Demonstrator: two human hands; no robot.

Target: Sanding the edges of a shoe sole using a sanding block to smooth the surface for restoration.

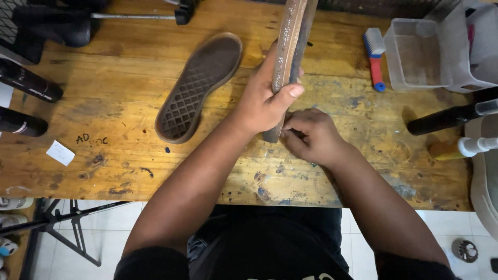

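My arms are bare from the short black sleeves down, and my left hand point(264, 101) and right hand point(311, 136) wear no gloves, rings or watch. My shirt is black with pale print.

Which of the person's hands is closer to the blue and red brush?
Right. The right hand lies below-left of the brush; the left hand, gripping the upright sole, sits farther left.

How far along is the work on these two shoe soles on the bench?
One brown sole lies flat on the wooden bench, tread up, apart from both hands. The second sole is in hand: left hand holds it on edge, right hand works its lower end. The brush lies untouched.
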